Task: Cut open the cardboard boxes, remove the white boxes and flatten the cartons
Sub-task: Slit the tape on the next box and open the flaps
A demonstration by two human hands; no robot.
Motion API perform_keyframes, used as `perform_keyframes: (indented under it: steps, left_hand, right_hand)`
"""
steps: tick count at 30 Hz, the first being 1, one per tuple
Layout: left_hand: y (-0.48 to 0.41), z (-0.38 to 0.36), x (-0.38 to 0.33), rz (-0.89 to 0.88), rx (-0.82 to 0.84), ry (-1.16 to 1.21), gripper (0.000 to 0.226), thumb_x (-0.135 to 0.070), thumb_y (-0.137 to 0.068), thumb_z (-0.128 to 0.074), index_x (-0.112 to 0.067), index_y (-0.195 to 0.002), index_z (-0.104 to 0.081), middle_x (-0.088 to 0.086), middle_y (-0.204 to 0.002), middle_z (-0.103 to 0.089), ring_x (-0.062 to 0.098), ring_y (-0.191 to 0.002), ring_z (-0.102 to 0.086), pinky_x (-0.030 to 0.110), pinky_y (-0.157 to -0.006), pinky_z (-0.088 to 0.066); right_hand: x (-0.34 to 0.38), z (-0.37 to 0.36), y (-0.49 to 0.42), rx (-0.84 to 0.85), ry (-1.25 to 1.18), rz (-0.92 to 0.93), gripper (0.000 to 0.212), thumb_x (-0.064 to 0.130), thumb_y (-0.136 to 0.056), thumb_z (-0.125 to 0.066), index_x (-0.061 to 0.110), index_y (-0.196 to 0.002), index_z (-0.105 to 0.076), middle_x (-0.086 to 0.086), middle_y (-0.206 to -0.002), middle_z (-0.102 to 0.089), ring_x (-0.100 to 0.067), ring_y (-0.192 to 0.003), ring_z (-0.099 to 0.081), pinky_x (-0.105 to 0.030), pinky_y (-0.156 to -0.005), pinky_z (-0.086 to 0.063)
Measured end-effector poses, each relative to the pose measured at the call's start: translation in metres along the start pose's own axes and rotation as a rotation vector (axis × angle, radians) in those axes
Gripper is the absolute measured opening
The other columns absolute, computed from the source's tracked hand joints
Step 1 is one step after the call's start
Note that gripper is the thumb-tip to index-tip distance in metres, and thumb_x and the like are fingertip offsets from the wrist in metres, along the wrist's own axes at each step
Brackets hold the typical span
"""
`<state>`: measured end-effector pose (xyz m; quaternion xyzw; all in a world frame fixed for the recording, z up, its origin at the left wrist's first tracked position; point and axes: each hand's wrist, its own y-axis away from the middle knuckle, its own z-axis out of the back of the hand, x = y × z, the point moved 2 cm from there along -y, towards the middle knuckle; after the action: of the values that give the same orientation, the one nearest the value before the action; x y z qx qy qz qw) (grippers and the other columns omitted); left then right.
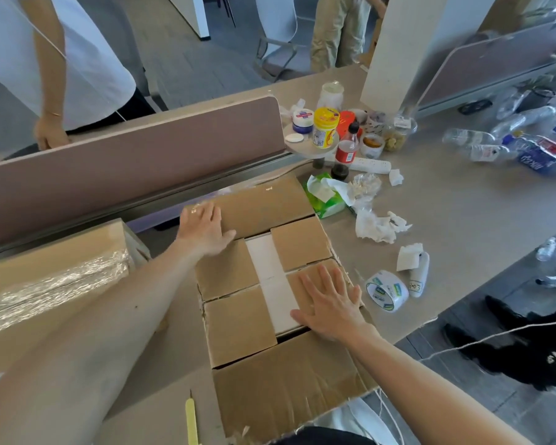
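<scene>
A brown cardboard box [241, 322] lies in front of me with its outer flaps folded outward. Between its inner flaps shows a strip of a white box [272, 277]. My left hand [203, 229] lies flat, fingers spread, on the far outer flap at its left end. Over on the box's right side, my right hand [328, 303] presses flat on an inner flap, fingers straight. A yellow-handled cutter [190, 415] lies on the table near the front edge, left of the near flap.
A second carton with shiny tape [45, 284] sits at the left. A tape roll [386, 290], crumpled tissues [379, 224], a green tissue pack [323, 197], jars, a cola bottle [345, 149] and plastic bottles [507, 136] lie to the right. A divider panel [126, 162] stands behind; a person stands beyond it.
</scene>
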<state>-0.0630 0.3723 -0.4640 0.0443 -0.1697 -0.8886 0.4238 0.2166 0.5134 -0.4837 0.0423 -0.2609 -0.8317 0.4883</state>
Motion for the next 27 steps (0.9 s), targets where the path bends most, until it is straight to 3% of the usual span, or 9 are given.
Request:
perform_keyframes:
  steps: [3, 6, 9, 12, 16, 21, 24, 27]
  left_hand:
    - [0.019, -0.027, -0.016, 0.019, 0.146, 0.166, 0.105, -0.088, -0.081, -0.023, -0.022, -0.159, 0.004, 0.005, -0.167, 0.005, 0.031, -0.153, 0.003, 0.061, -0.12, -0.002]
    - [0.038, -0.035, -0.033, 0.026, 0.146, 0.189, 0.119, -0.1, -0.066, -0.025, -0.033, -0.157, 0.011, 0.005, -0.167, 0.012, 0.035, -0.152, 0.008, 0.064, -0.118, 0.0]
    - [0.057, -0.041, -0.046, -0.036, 0.138, 0.145, 0.116, -0.102, -0.062, -0.029, -0.044, -0.155, 0.008, 0.005, -0.164, 0.025, 0.038, -0.15, 0.019, 0.068, -0.115, 0.006]
    - [0.074, -0.051, -0.057, -0.094, 0.156, 0.156, 0.103, -0.093, -0.07, -0.04, -0.045, -0.153, -0.002, 0.0, -0.162, 0.03, 0.038, -0.148, 0.025, 0.069, -0.115, 0.005]
    - [0.083, -0.048, -0.065, -0.077, 0.107, 0.228, 0.076, -0.066, -0.083, -0.051, -0.035, -0.147, -0.024, -0.009, -0.164, 0.017, 0.029, -0.152, 0.014, 0.067, -0.115, -0.001]
    - [0.086, -0.033, -0.077, -0.103, 0.057, 0.164, 0.052, -0.059, -0.078, -0.051, -0.025, -0.117, -0.045, -0.002, -0.156, -0.013, 0.024, -0.15, 0.0, 0.065, -0.109, -0.013]
    - [0.09, -0.024, -0.087, -0.131, -0.029, 0.162, 0.03, -0.049, -0.079, -0.051, -0.024, -0.094, -0.042, 0.0, -0.138, -0.035, 0.023, -0.145, -0.019, 0.066, -0.115, -0.002]
    - [0.094, -0.01, -0.088, -0.13, -0.109, 0.143, 0.025, -0.044, -0.08, -0.053, -0.022, -0.092, -0.051, 0.003, -0.134, -0.046, 0.022, -0.143, -0.026, 0.061, -0.119, 0.006]
  right_hand:
    - [0.007, 0.008, -0.008, -0.061, 0.033, 0.006, 0.085, 0.072, -0.087, -0.04, 0.045, -0.15, 0.009, -0.006, -0.162, 0.005, -0.039, -0.148, 0.007, -0.069, -0.113, -0.003]
    - [0.012, 0.018, -0.019, -0.125, 0.088, 0.022, 0.083, 0.074, -0.085, -0.042, 0.048, -0.148, 0.005, -0.013, -0.153, -0.012, -0.041, -0.142, -0.012, -0.07, -0.11, -0.003]
    - [0.014, 0.026, -0.031, -0.152, 0.158, 0.082, 0.071, 0.074, -0.085, -0.04, 0.051, -0.145, -0.008, -0.012, -0.149, -0.019, -0.038, -0.138, -0.021, -0.066, -0.11, -0.006]
    - [0.019, 0.031, -0.044, -0.107, 0.183, 0.201, 0.058, 0.067, -0.09, -0.04, 0.049, -0.141, -0.02, -0.007, -0.148, -0.014, -0.033, -0.139, -0.017, -0.064, -0.112, -0.005]
    - [0.021, 0.041, -0.057, -0.074, 0.189, 0.302, 0.04, 0.055, -0.09, -0.04, 0.045, -0.128, -0.032, -0.003, -0.14, -0.019, -0.03, -0.135, -0.018, -0.061, -0.112, -0.008]
    - [0.023, 0.051, -0.061, -0.102, 0.271, 0.363, 0.033, 0.042, -0.087, -0.043, 0.039, -0.12, -0.046, -0.002, -0.133, -0.027, -0.028, -0.13, -0.026, -0.058, -0.106, -0.015]
    - [0.027, 0.054, -0.062, -0.121, 0.378, 0.433, 0.035, 0.042, -0.086, -0.049, 0.033, -0.119, -0.05, -0.006, -0.142, -0.024, -0.031, -0.134, -0.024, -0.063, -0.108, -0.013]
    - [0.031, 0.062, -0.06, -0.132, 0.435, 0.495, 0.036, 0.043, -0.086, -0.051, 0.027, -0.118, -0.052, -0.007, -0.149, -0.021, -0.031, -0.14, -0.018, -0.065, -0.11, -0.009]
